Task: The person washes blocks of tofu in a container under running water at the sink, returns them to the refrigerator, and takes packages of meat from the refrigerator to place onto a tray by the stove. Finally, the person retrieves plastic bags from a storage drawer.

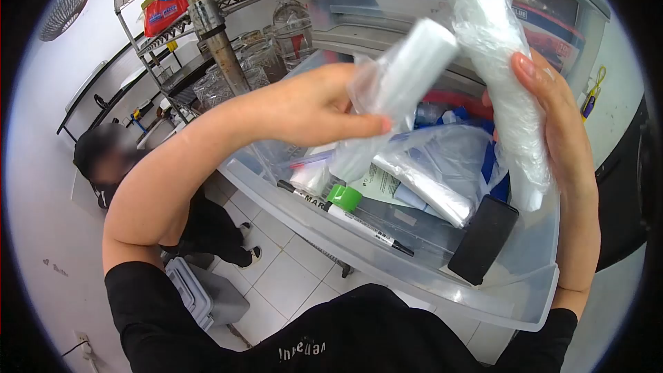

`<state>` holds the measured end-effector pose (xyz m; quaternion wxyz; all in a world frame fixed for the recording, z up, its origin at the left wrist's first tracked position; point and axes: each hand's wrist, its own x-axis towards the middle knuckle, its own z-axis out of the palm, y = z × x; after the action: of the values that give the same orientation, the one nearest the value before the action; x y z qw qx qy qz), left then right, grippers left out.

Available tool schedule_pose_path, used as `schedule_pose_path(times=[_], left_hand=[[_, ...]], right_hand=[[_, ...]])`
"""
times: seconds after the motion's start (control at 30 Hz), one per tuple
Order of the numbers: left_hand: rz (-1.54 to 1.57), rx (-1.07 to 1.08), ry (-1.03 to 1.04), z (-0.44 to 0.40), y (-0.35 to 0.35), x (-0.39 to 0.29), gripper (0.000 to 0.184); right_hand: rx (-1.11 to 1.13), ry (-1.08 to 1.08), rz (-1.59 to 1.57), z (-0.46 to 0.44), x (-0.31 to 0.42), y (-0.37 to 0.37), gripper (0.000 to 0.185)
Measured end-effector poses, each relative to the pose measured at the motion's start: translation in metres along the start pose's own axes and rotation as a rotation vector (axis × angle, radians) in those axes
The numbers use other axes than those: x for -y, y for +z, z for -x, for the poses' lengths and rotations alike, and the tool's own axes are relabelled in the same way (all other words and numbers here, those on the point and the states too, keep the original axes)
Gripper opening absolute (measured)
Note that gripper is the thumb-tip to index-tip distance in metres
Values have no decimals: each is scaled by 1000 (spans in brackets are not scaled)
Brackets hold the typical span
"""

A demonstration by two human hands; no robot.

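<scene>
Over an open clear plastic drawer (290, 217), my left hand (331, 107) is closed round a roll of clear plastic bags (411, 69), tilted up to the right. My right hand (552, 110) grips a larger, crumpled plastic roll (501, 62) that stands almost upright at the drawer's right side. Inside the drawer lie another shiny plastic roll (431, 190), a black phone (483, 238), a marker (369, 229), a green-capped item (344, 197) and some blue material partly hidden under clear plastic.
Behind are upper drawers (387, 7) and a wire shelf with glass jars (290, 24) and a red bag (166, 7). A person in black (207, 228) is at the left, beyond my left arm. A grey lidded bin (221, 297) stands on the tiled floor.
</scene>
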<state>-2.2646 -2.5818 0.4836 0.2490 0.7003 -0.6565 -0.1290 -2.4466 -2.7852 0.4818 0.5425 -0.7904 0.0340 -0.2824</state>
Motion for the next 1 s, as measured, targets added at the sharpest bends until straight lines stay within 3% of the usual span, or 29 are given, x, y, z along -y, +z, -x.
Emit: schedule_pose_path(times=[0.03,0.07,0.1,0.2,0.3,0.37,0.43,0.5,0.6,0.67,0.83,1.0], left_hand=[[-41,7,-95,3,-4,1,54],[145,-108,-76,6,-3,2,45],[141,-110,-73,8,-5,0,45],[854,-529,44,13,-20,-12,35],[1121,-578,181,15,-25,-27,45],[856,-739,48,7,-10,-43,53],[922,-609,33,3,4,-44,48],[947,-678,-14,4,10,-54,44],[1007,-717,-84,16,4,-48,44],[1065,-682,-185,22,3,-47,46],[978,-696,-211,23,9,-45,51],[1119,-713,-163,24,7,-33,60]], right_hand=[[-73,-50,45,-2,-1,2,61],[-73,-55,46,-2,1,3,61],[-49,-70,72,-3,5,4,62],[-26,-105,148,-6,19,5,62],[32,-131,182,-18,32,15,63],[84,-147,169,-23,38,27,65],[155,-143,207,-27,37,42,71],[181,-391,315,-25,35,55,71],[270,-374,302,-25,38,56,69],[400,-69,-48,-28,38,54,70],[431,-123,-24,-25,36,58,67],[406,-137,48,-22,35,57,67]])
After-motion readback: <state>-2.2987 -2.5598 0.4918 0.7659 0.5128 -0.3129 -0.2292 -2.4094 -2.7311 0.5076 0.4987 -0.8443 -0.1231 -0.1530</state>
